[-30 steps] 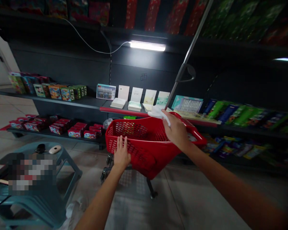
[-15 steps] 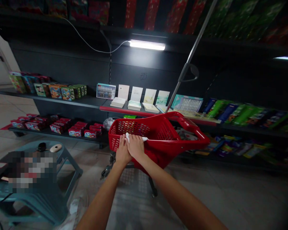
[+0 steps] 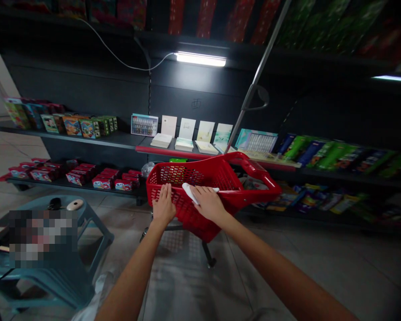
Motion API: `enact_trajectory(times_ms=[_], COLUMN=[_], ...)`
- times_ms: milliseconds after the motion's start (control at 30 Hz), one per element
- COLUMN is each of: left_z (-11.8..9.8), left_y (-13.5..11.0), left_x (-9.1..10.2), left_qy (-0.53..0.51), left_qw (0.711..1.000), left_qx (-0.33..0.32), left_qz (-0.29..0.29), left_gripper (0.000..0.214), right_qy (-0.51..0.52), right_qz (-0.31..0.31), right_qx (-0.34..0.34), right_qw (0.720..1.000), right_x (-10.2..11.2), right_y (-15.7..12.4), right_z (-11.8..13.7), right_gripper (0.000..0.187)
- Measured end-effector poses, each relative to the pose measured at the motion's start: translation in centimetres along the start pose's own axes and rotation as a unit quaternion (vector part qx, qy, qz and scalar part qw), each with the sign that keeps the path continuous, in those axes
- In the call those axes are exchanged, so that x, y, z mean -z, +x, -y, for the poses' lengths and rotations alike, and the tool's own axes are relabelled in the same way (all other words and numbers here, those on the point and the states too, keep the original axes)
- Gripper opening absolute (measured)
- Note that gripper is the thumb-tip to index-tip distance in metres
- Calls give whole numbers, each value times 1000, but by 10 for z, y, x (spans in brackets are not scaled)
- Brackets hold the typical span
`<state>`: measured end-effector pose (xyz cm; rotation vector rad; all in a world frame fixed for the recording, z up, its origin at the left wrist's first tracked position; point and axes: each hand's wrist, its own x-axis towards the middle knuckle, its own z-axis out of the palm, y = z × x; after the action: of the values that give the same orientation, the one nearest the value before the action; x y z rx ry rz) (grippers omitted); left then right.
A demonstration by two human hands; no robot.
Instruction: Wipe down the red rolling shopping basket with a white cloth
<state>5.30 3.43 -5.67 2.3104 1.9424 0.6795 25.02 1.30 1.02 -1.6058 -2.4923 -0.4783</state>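
Observation:
A red plastic shopping cart (image 3: 200, 218) with perforated walls stands at the centre, its handle end to the right. My left hand (image 3: 164, 206) rests against the near side wall close to the left end, fingers stretched up to the rim and holding nothing. Farther right along the same rim, my right hand (image 3: 209, 203) presses a white cloth (image 3: 189, 192) onto the edge. Part of the cloth sticks out left of the fingers, and a thin bit shows on the right.
Behind the cart runs a dark shelf (image 3: 120, 140) with small boxes (image 3: 88, 127), upright cards and green and blue packs (image 3: 309, 154). Red boxes (image 3: 102, 180) fill the lower shelf. A blue-grey stool (image 3: 96, 227) stands left, and a metal pole (image 3: 263, 58) leans behind the cart.
My hands, which were together on the rim, are now apart. The right one has slid right along the rim with the cloth; the left stays near the left end. The view has shifted slightly.

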Motion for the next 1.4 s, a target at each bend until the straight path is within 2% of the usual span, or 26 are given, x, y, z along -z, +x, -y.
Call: enact_trajectory(times_ms=[100,167,233,300,467,567,667,767,933,1067,1133,1200,1300,1400], left_z=[0,0,-2,-6,-31,-49,-57,-54,-48,-49,-51,-53,-58,-61], left_y=[1,1,0,-2,-14,-26,-35,-37,-30,-27,-28,-29,-30,-29], left_x=[-5,-8,-12,-16,-34,-51,-63,-61,-47,-46,-49,-53,-58,-60], left_qy=[-1,-1,-5,-17,-44,-51,-49,-44,-7,30,48,59,58,50], left_qw=[1000,1000,1000,1000,998,998,998,998,995,992,993,995,998,999], left_qx=[-4,-6,-10,-13,-8,-26,-38,-46,-52,-48,-30,-17,-8,6], left_qz=[2,1,-2,-12,-54,-31,-11,19,82,111,108,78,11,-17], left_gripper=[92,93,96,99,101,99,97,93,75,67,70,80,89,89], right_qy=[-25,-31,-32,-36,-20,29,78,105,146,179,189,194,189,164], right_qz=[19,24,30,36,46,66,112,141,149,147,150,171,217,227], right_qx=[-12,-23,-41,-67,-78,-80,-89,-69,28,48,30,15,9,5], right_qw=[999,999,998,996,996,994,987,982,977,972,970,966,958,960], right_x=[15,22,27,27,14,5,-2,-8,-16,-23,-26,-25,-18,-6], right_y=[-24,-35,-38,-35,-3,25,54,85,134,154,153,147,128,103], right_z=[-36,-53,-61,-58,-24,-2,18,41,84,100,92,73,31,-18], right_gripper=[61,56,43,33,25,29,37,40,45,48,52,56,58,54])
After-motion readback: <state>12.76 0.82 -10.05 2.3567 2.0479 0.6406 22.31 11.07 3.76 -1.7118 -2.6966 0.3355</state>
